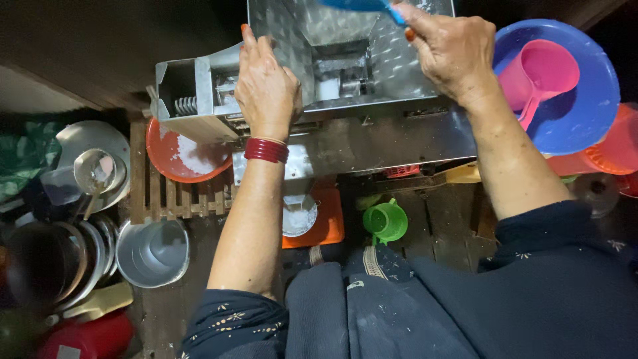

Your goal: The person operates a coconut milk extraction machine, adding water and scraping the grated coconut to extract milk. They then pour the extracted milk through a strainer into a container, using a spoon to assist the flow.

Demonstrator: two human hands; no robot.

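Both hands are up at the steel grinding machine (345, 73): the left hand (267, 90) lies flat, fingers extended, on the hopper's edge, gripping nothing, while the right hand (448, 50) pinches a blue scoop (362, 5) over the hopper. Feeding looks underway; next calls for a steady tip. White flour sits in the orange plate (183, 156) below the spout.

dk navy sleeves, red bangles (266, 150), orange nails
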